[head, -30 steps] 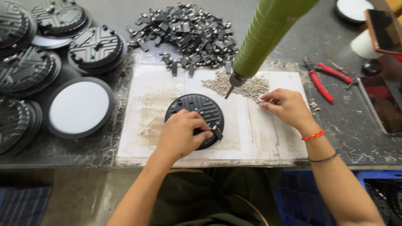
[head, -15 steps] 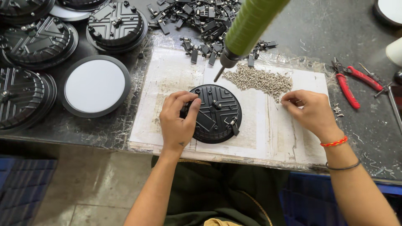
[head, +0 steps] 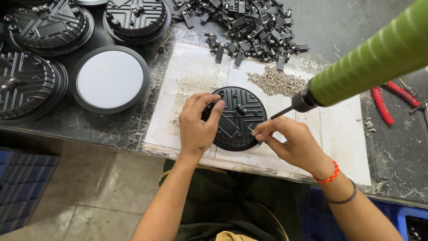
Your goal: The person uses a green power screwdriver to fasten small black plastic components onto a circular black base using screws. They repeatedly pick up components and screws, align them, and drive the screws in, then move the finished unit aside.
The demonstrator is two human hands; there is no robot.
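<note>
A round black ribbed disc (head: 238, 114) lies back-up on a white sheet (head: 187, 89) at the bench's near edge. My left hand (head: 197, 125) rests on the disc's left side, fingers curled over its rim. My right hand (head: 290, 143) is at the disc's right edge with fingertips pinched together over a small part; whether a screw is in them is too small to tell. A green-handled powered screwdriver (head: 374, 58) hangs in from the upper right, its bit tip (head: 273, 117) just above my right fingers.
A heap of silver screws (head: 276, 82) lies behind the disc, and a pile of small black clips (head: 245, 22) beyond it. Stacks of black discs (head: 40, 31) and a white-faced round panel (head: 109, 79) fill the left. Red-handled pliers (head: 383, 105) lie to the right.
My right hand has moved left from beside the screw heap to the disc's right edge. My left hand stays on the disc. The view has shifted closer.
</note>
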